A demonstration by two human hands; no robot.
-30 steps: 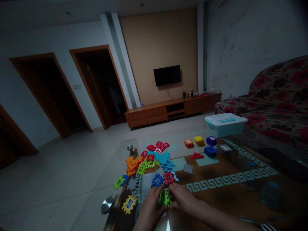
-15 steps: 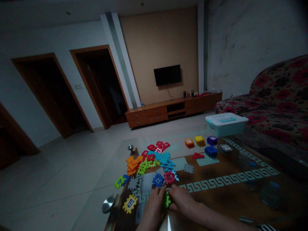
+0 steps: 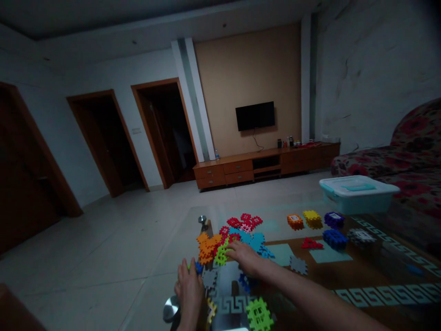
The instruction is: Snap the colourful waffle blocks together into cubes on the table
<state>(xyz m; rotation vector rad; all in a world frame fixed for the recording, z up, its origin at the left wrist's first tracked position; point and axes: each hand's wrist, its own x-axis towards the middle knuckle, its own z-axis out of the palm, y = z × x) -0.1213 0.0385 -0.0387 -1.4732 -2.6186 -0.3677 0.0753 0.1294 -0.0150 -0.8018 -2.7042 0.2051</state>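
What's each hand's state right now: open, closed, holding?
Left hand: fingers extended beside a blue piece; whether it grips anything cannot be told.
Right hand: fingers at the lime-green pieces; grip cannot be told.

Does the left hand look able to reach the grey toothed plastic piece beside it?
Probably yes: the grey piece lies alongside the left hand, its top looks uncovered, and the right hand is clear.

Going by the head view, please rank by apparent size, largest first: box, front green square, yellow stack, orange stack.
1. Box
2. Green square, though it sits nearer the camera
3. Yellow stack and orange stack: too alike to rank
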